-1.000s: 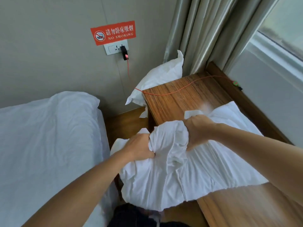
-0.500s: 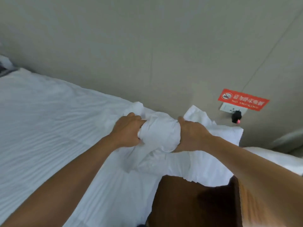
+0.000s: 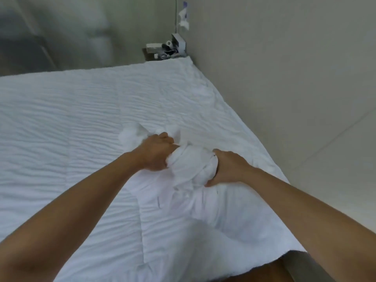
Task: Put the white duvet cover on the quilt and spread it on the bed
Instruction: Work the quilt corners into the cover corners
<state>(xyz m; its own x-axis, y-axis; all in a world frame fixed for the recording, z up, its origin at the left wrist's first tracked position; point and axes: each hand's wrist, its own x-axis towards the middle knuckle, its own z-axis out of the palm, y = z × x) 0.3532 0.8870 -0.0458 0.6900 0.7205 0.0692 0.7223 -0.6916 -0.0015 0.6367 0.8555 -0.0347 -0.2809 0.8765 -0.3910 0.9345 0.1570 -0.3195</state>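
Hands both clamped on bunched white duvet cover [image 3: 191, 169]: our left hand [image 3: 157, 153] and right hand [image 3: 227, 169] have fingers curled into it. We hold it over the quilt [image 3: 81, 119], which lies spread beside the wall [image 3: 284, 78].

— Any wording, label or number legible here?

— None. The small clutter of items [image 3: 166, 50] on the dark stand beyond the far corner of the bed is too blurred to show any lettering, and so is the white scrap [image 3: 184, 16] hanging on the wall above it.

— And the linen?

— The white quilt [image 3: 81, 123] across the bed carries no readable tag or brand mark, nor does the bunched white duvet cover [image 3: 193, 169].

— The wall?

— The wall [image 3: 295, 78] to the right bears no readable sign.
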